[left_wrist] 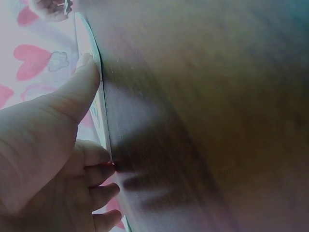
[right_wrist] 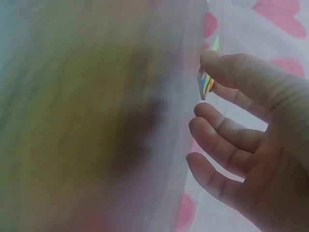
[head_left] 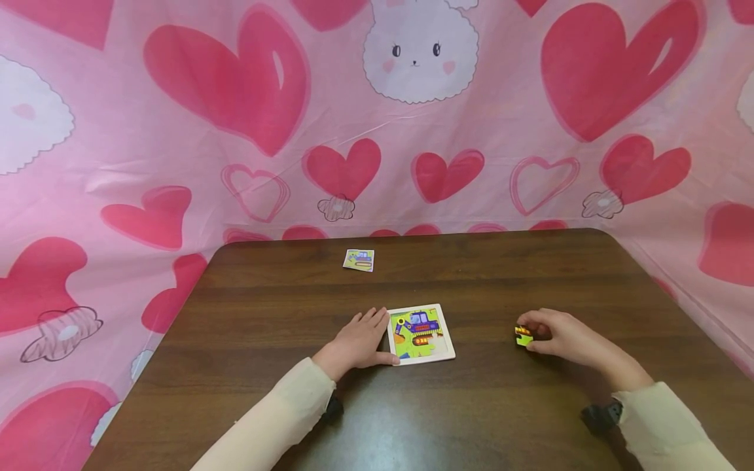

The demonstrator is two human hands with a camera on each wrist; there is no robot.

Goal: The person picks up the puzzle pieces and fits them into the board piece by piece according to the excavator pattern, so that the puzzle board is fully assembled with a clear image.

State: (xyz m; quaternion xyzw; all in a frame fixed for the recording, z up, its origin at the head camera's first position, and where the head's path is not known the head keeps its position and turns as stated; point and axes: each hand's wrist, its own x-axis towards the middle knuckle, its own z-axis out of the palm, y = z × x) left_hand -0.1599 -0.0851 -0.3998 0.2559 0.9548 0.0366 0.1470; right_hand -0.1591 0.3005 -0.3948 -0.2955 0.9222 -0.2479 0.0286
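A square jigsaw puzzle point(head_left: 421, 335) with a white frame lies on the table, showing a purple and yellow excavator on green. Toward its lower right a pale gap shows in the picture. My left hand point(head_left: 360, 343) rests along the frame's left side, fingers extended and thumb on the lower left corner; the left wrist view shows this thumb point(left_wrist: 87, 84) on the frame's edge. Off to the right, my right hand point(head_left: 562, 337) pinches a green, red and yellow puzzle piece point(head_left: 523, 335) between thumb and fingers. In the right wrist view the piece point(right_wrist: 206, 81) appears nearly edge-on.
Farther back on the brown wooden table point(head_left: 283, 281) lies a small picture card point(head_left: 359, 260) with a similar excavator. A pink curtain point(head_left: 353, 118) with hearts surrounds the table's back and sides. Dark wrist cameras sit under both sleeves.
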